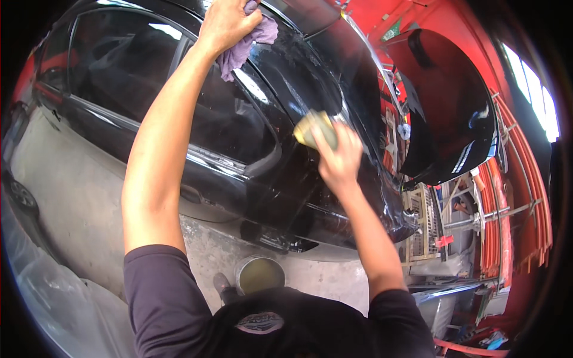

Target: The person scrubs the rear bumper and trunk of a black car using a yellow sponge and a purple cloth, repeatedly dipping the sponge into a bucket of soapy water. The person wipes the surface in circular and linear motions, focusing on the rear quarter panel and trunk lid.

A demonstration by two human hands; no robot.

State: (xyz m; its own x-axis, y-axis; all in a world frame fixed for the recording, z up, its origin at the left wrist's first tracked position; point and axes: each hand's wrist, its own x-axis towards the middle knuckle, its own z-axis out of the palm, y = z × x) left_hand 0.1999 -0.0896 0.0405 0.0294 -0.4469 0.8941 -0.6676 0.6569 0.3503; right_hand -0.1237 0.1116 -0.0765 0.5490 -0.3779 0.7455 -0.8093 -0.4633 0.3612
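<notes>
A black car (280,173) fills the middle of the view, its rear quarter below my hands. My left hand (230,27) is closed around a crumpled purple cloth (239,56) and lies up by the roof edge above the rear side window. Farther right, my right hand (343,152) grips a yellowish sponge block (316,130) against the dark body panel behind the window. The block is blurred, so its surface is not sharp. Streaks and wet-looking patches show on the panel near it.
A bucket (261,275) of murky liquid stands on the concrete floor by my foot. To the right are a loose black panel (447,107), red-orange pipes (492,221) and a metal rack (425,221). Plastic sheeting (65,304) covers something at lower left.
</notes>
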